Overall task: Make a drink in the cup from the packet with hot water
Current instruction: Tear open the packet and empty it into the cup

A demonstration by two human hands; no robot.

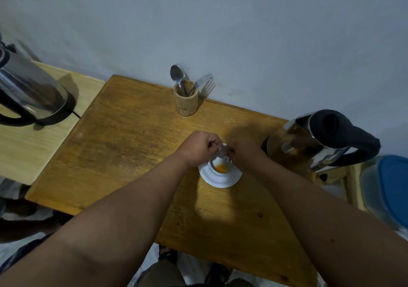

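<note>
A white cup (217, 163) stands on a white saucer (220, 179) in the middle of the wooden table (132, 143). Orange powder (221, 167) lies in the bottom of the cup. My left hand (198, 146) and my right hand (245, 152) meet just above the cup's far rim, both pinching a small clear packet (222, 149) held over the cup. Much of the packet is hidden by my fingers. A steel kettle (320, 141) with a black handle stands to the right of the cup.
A wooden holder (186, 101) with a spoon and a fork stands at the back by the wall. A second steel kettle (31, 92) sits on a pale side table (33, 150) at the left. A clear container with a blue lid (390, 189) is at the right edge.
</note>
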